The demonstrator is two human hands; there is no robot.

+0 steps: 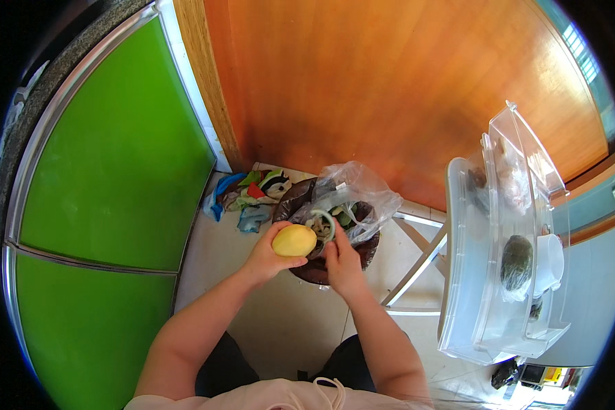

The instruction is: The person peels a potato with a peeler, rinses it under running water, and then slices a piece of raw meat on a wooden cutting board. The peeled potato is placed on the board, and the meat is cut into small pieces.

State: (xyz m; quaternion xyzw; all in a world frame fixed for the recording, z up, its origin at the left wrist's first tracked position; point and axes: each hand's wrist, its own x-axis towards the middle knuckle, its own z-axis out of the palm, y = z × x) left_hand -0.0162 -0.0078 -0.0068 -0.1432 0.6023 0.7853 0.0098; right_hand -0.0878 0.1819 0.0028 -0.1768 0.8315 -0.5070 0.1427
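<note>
My left hand (271,256) is closed around a smooth yellow oval piece of produce, perhaps a peeled potato (294,241). Just right of it, my right hand (343,261) grips a curved pale-green tool, apparently a peeler (328,221); its working end is hard to make out. Both hands are over a bin lined with a dark plastic bag (312,270). Inside lie peelings and green scraps (344,218), and a clear plastic bag (359,197) spreads over the bin's far right side.
Crumpled colourful cloths (256,192) lie on the floor left of the bin. Green cabinet doors (113,154) stand at left, an orange wooden door (364,87) ahead. At right, a clear plastic container (484,287) with bagged items is above a white folding frame (415,271).
</note>
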